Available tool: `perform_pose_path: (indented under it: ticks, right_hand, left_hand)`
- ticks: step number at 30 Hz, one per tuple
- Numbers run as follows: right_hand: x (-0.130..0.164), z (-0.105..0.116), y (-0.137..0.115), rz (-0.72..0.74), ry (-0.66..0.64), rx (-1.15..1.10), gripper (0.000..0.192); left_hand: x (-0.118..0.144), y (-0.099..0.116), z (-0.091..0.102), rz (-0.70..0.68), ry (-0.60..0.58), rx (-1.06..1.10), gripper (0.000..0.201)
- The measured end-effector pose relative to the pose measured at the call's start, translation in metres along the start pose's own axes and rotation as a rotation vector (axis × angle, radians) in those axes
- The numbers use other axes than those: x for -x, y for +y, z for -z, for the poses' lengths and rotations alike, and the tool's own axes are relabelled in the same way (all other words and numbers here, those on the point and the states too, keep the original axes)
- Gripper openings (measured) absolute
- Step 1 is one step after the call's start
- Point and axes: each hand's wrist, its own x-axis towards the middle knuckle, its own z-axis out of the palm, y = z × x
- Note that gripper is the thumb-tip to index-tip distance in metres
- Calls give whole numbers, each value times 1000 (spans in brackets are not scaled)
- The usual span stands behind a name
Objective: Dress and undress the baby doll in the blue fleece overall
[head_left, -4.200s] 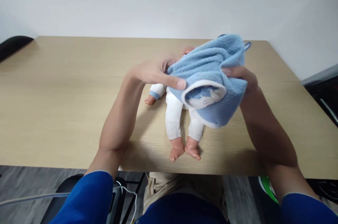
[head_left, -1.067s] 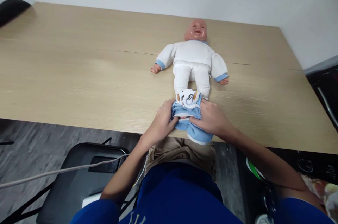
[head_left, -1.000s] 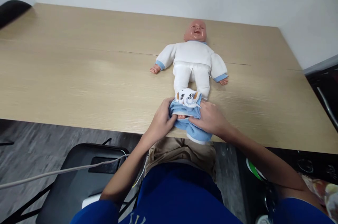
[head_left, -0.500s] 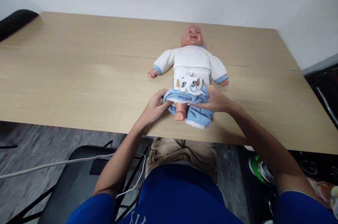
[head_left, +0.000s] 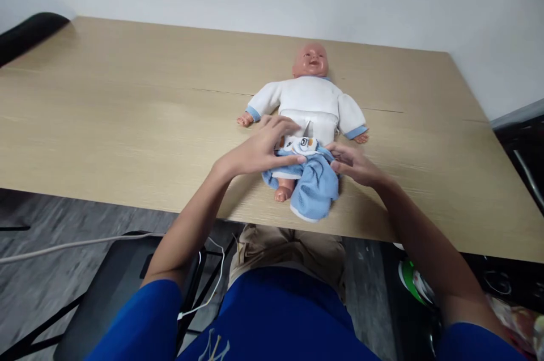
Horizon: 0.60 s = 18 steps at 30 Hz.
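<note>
head view: from where i stand, the doll (head_left: 308, 94) lies face up on the wooden surface (head_left: 127, 123), and the blue garment (head_left: 314, 188) is bunched over the doll's legs. half a second ago each hand held the cloth by one side; since then the left hand (head_left: 263, 148) has come up across it, covering part of the patch with eyes (head_left: 302, 144), and the loose cloth leg, straighter then, now slants rumpled past the doll's feet. one bare foot (head_left: 283, 192) of the doll pokes out on the left hand's side; the other is hidden. i take that to mean one leg is through while the second, as far as shows, isn't. the left fingers are spread, thumb laid along the cloth just below the patch, apparently clamped on nothing. the right hand (head_left: 352, 164) is at the garment's edge beside the doll's thigh, thumb and fingers about the cloth, but i can't tell whether they're pinched tight. what hinders, i'd say, is that crumpled fabric, which hides the doll's second foot. well apart from the doll, past the near edge, a pale cable (head_left: 80, 243) runs to a black chair (head_left: 102, 287), with a green and white thing (head_left: 408, 279) toward the opposite side, too hidden to name.
</note>
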Motion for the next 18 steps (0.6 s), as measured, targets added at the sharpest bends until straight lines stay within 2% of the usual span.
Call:
perform_pose_path:
  ticks: [4, 7, 10, 12, 15, 18]
  right_hand:
    - [6, 3, -6, 49, -47, 215, 52]
    - [8, 0, -3, 46, -18, 123, 52]
    - [9, -1, 2, -4, 58, -33, 59]
    - [9, 1, 3, -29, 70, -88, 64]
    - [11, 8, -1, -59, -37, -95, 68]
    - [16, 15, -5, -92, -144, -59, 63]
  left_hand:
    - [-45, 22, 10, -18, -293, -69, 36]
    - [-70, 32, 13, 83, -473, -28, 40]
    - [-86, 34, 9, 178, -640, 125, 42]
    - [-92, 32, 4, 202, -638, 242, 43]
    - [-95, 24, -6, 217, -550, 328, 42]
    - [-97, 11, -14, 103, -643, 328, 37]
